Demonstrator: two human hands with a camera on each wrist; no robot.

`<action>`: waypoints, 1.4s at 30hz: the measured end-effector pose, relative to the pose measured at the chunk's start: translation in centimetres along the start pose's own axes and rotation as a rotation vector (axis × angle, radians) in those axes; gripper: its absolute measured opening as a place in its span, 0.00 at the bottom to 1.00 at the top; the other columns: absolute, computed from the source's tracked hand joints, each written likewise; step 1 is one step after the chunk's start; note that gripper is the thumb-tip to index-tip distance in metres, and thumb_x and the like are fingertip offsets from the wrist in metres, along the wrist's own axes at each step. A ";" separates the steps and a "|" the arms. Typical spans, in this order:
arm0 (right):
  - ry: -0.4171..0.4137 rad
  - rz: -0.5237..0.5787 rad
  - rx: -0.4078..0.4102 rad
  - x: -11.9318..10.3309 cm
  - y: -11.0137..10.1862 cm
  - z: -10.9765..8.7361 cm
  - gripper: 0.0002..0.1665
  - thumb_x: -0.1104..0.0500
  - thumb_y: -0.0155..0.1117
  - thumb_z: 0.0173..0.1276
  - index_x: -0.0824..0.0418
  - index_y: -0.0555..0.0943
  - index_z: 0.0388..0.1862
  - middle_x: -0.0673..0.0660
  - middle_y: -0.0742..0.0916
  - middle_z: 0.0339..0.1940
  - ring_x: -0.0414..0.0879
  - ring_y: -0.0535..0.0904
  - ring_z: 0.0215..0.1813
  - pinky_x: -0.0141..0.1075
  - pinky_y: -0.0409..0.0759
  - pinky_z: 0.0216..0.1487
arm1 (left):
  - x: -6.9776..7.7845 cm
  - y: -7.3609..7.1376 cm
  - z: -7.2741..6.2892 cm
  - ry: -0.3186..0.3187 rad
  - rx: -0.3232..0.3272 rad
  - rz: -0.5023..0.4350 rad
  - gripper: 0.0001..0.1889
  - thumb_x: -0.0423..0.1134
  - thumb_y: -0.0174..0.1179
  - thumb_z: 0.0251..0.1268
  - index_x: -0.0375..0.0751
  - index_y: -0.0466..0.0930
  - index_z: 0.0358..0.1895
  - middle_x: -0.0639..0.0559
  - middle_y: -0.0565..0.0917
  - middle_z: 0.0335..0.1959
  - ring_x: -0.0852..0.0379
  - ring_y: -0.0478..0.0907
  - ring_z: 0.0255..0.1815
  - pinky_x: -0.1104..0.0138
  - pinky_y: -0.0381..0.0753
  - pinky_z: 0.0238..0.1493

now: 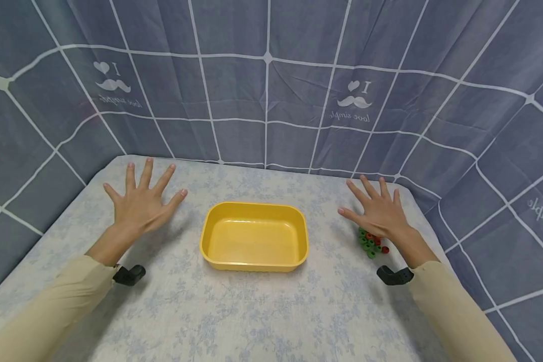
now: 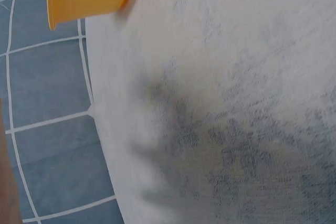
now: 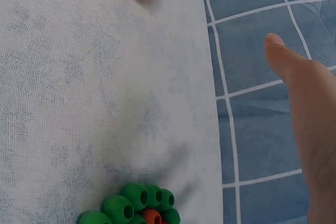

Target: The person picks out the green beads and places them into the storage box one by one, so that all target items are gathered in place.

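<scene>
My left hand hovers over the left part of the table, fingers spread wide and holding nothing. On the other side my right hand is held the same way, palm down with its fingers apart. Under and just behind it lies a cluster of small green beads and red beads, partly covered by the hand. In the right wrist view the green beads show round holes. Between the hands stands a yellow rectangular tray with nothing in it.
A pale cloth with a blue floral pattern covers the table. Blue-grey curtains with white grid lines hang along the back and both sides. A black strap sits at each wrist.
</scene>
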State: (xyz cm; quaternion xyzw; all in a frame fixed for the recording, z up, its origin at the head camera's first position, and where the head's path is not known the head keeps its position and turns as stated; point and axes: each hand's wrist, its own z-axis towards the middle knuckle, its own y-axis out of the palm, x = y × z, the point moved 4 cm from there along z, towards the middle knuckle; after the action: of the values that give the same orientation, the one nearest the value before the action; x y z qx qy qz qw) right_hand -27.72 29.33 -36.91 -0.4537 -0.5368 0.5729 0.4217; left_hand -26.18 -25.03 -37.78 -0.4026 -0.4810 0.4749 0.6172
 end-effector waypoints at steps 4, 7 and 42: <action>-0.003 0.006 0.004 0.4 -0.1 -0.4 0.57 0.19 0.45 0.70 0.45 0.46 0.88 0.64 0.48 0.86 0.73 0.31 0.81 0.77 0.28 0.69 | 0.5 0.1 -0.3 0.015 -0.003 -0.014 0.44 0.77 0.33 0.73 0.62 0.44 0.86 0.41 0.31 0.85 0.32 0.17 0.79 0.20 0.14 0.56; -0.006 0.007 0.008 0.9 -0.1 -0.7 0.57 0.20 0.46 0.71 0.45 0.46 0.88 0.65 0.49 0.86 0.75 0.33 0.81 0.78 0.30 0.69 | 0.9 0.3 -0.7 0.026 0.004 -0.024 0.44 0.76 0.34 0.73 0.61 0.45 0.86 0.41 0.32 0.85 0.32 0.18 0.80 0.20 0.15 0.57; 0.034 0.543 -0.035 11.0 3.7 -4.5 0.46 0.47 0.68 0.75 0.66 0.62 0.81 0.75 0.63 0.78 0.75 0.55 0.77 0.72 0.61 0.67 | 6.6 3.8 -7.7 0.031 -0.190 -0.559 0.50 0.64 0.57 0.73 0.51 0.39 0.86 0.35 0.46 0.84 0.29 0.45 0.81 0.26 0.50 0.69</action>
State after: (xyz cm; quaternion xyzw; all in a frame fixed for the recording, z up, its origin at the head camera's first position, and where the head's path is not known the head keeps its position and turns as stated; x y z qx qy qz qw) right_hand -25.85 40.83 -41.44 -0.5980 -0.3981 0.6478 0.2535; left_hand -18.82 -18.06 -41.69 -0.3177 -0.6062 0.2332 0.6908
